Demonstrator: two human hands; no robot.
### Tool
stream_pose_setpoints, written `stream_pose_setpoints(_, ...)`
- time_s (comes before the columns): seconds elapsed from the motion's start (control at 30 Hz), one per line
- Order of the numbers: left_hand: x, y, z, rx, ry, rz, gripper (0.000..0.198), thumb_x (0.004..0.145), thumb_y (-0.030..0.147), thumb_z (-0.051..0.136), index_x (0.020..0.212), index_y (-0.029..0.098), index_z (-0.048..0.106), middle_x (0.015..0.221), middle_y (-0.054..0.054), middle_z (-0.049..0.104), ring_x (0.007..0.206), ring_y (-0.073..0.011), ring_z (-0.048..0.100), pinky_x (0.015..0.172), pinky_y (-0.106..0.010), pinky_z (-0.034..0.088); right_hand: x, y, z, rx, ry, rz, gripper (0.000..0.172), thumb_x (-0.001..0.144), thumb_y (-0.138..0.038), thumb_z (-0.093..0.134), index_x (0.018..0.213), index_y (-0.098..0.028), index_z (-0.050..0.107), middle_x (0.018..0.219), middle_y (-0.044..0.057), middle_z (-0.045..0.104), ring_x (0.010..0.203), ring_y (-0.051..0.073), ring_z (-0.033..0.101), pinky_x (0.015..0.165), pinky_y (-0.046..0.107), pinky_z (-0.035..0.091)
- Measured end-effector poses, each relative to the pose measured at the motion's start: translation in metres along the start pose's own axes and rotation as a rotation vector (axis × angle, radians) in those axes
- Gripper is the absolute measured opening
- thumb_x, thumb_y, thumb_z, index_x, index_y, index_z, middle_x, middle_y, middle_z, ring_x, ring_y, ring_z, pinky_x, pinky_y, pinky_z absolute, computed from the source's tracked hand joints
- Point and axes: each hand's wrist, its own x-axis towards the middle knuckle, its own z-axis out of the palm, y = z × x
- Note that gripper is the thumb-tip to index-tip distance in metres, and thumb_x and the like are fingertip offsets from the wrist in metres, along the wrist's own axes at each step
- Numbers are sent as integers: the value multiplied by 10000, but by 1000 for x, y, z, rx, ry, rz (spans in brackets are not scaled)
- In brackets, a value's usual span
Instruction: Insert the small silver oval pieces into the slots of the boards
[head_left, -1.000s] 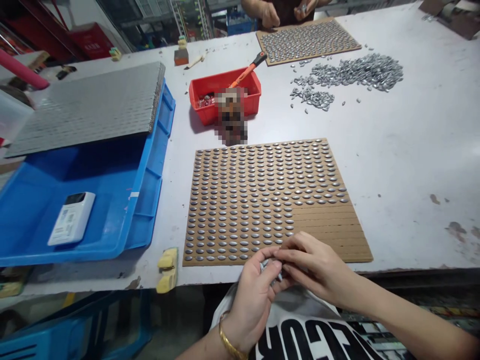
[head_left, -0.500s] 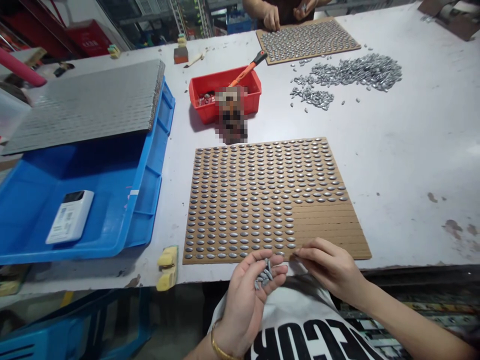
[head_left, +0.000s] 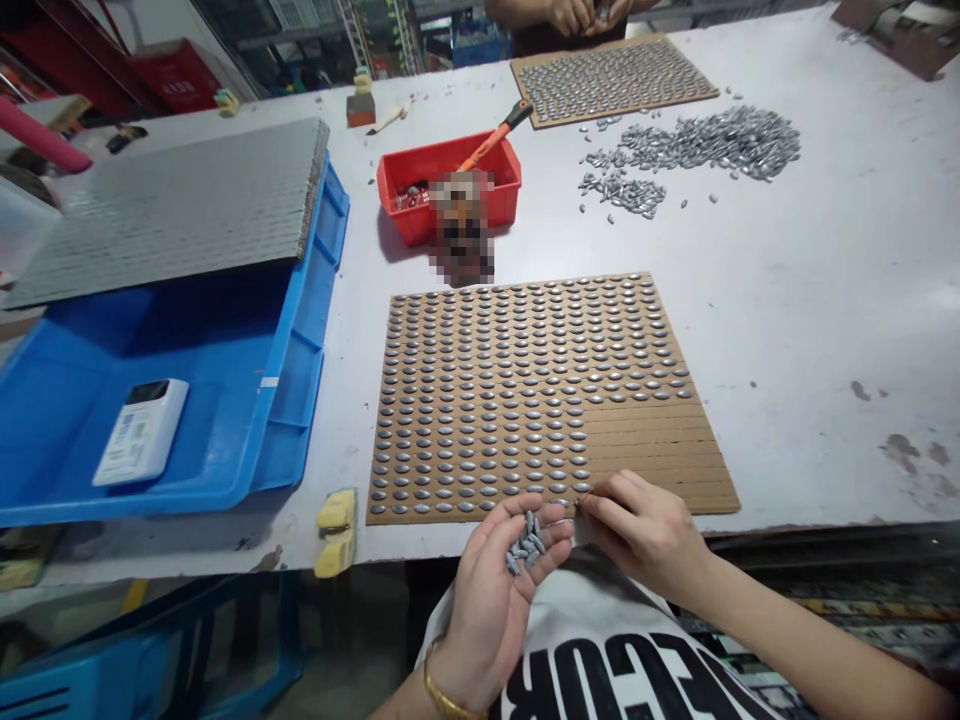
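Observation:
My left hand point(head_left: 499, 565) is cupped palm up, with several small grey spindle-shaped metal pieces point(head_left: 526, 543) in its palm and fingers. Just right of it, my right hand point(head_left: 645, 525) pinches one such piece point(head_left: 578, 503) at the near edge of a brown grooved board point(head_left: 660, 450). Rows of the same pieces lie across this board, all pointing sideways. Bare grooves show at its near right corner. My left fingertips overlap the board's front edge and hide a little of the nearest row.
Behind the board stands a red bin point(head_left: 405, 225) with an orange-handled tool point(head_left: 487, 143). A pile of grey pieces point(head_left: 720, 140) lies beyond. Leftward is a blue crate point(head_left: 300, 330) with stacked grey sheets point(head_left: 180, 210). Across the table, a co-worker's hands point(head_left: 589, 15) are above another filled board point(head_left: 615, 80).
My right hand has shifted slightly left and up, with a piece now showing at its fingertips. My left hand stays nearly in place. The co-worker's hands have come together above their board.

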Motion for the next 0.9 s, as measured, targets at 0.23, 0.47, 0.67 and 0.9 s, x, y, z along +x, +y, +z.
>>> stream_pose_setpoints(0.23,0,0,2,5,-36,-16,223,855,195,570,1055,96,584,1113,-188,681,984,-263,671,946,-424,496,6,-8,-1,-60,-24,73,165,902,-140,485,819,-185,621,746,50,559,726,171,485,627,281,355)
stream_pose_setpoints(0.47,0,1,2,1,-19,-5,209,857,204,581,1041,106,592,1110,-174,684,1018,-268,661,968,-425,486,6,-7,-4,3,-33,85,160,916,-161,472,845,-179,615,763,46,564,733,166,505,649,279,369)
stream_pose_setpoints(0.67,1,1,1,-13,-24,-6,209,851,196,590,1038,103,598,1102,-172,686,1016,-267,661,962,-418,487,8,-8,0,-57,-21,105,171,899,-148,493,790,-184,619,729,33,558,716,161,495,624,278,341)
stream_pose_setpoints(0.9,1,-1,2,-56,-63,-26,255,872,229,565,1081,90,609,1129,-189,675,1034,-283,654,985,-447,465,10,-5,-7,-22,-63,78,175,915,-169,482,821,-185,629,749,47,574,735,170,524,614,274,375)
